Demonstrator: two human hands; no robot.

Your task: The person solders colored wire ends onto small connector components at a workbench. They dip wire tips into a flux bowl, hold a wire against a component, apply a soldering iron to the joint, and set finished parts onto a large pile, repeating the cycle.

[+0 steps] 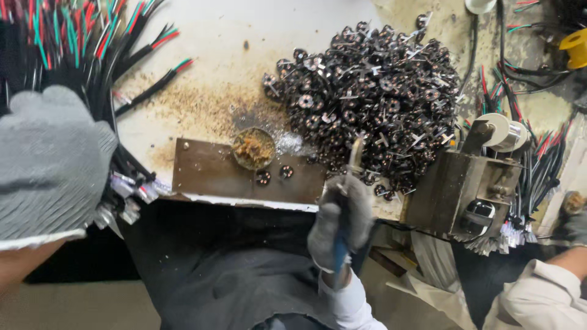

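**Two gloved hands, one tool, one bunch of wires**

Left hand (49,165) in a grey glove, fingers curled shut around a thick bunch of wires (73,43) in red, green and black. Bare wire ends (131,192) poking out just beside that hand. Right hand (339,223), gloved too, wrapped tight around a blue-handled soldering iron (345,201), tip pointing up and away. Just past the tip, a big heap of small dark round parts (373,91). Between both hands, a brown plate (208,174) with a little round cup of brown paste (253,148). Right of the right hand, a metal box with a roll (465,186). Another person's sleeve (544,293) further right.
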